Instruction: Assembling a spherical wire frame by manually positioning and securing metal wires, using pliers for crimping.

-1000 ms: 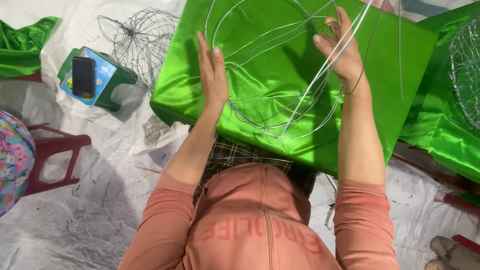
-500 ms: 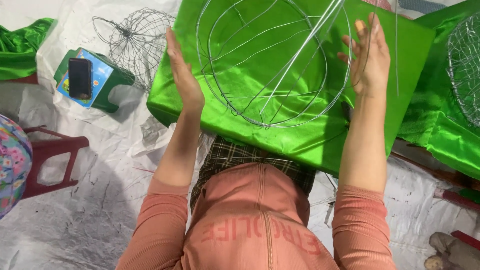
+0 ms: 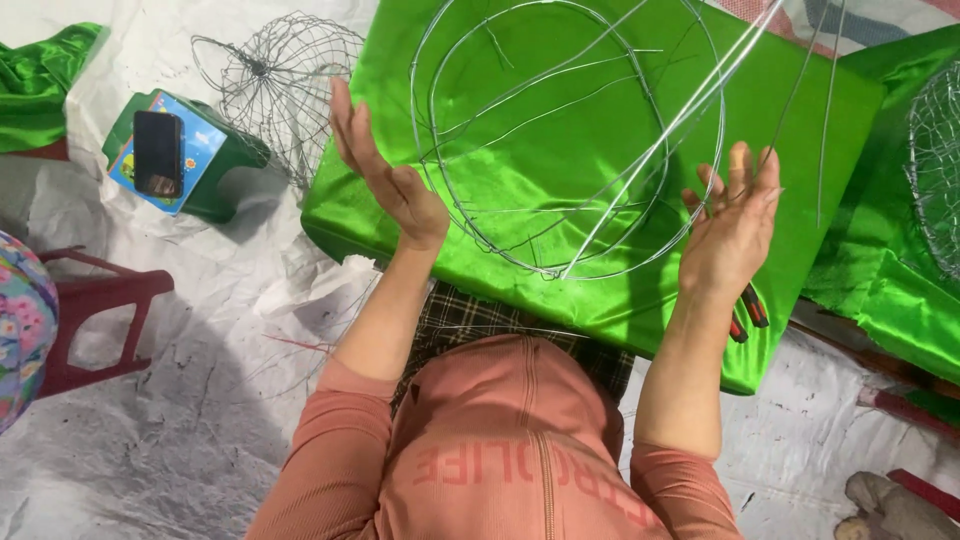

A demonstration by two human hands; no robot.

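As both palms are drawing apart from where they were pressing a second ago, the left hand (image 3: 385, 170) and right hand (image 3: 733, 225) are hovering spread and empty beside the round silver wire frame (image 3: 565, 140), now lying free on the shiny green satin fabric (image 3: 600, 290).

Informal craft workshop set up on the floor, likely for wire-and-fabric work. Shown by: crumpled white sheeting (image 3: 200, 420) covering the floor; round wire frame (image 3: 570, 140) at 12 o'clock on a block wrapped in green satin cloth (image 3: 800, 130); second wire cage (image 3: 280, 80) at 11 o'clock; more green fabric (image 3: 40, 80) at 10 o'clock; red-handled pliers (image 3: 748, 310) at 3 o'clock; red plastic stool (image 3: 95, 320) at 9 o'clock.
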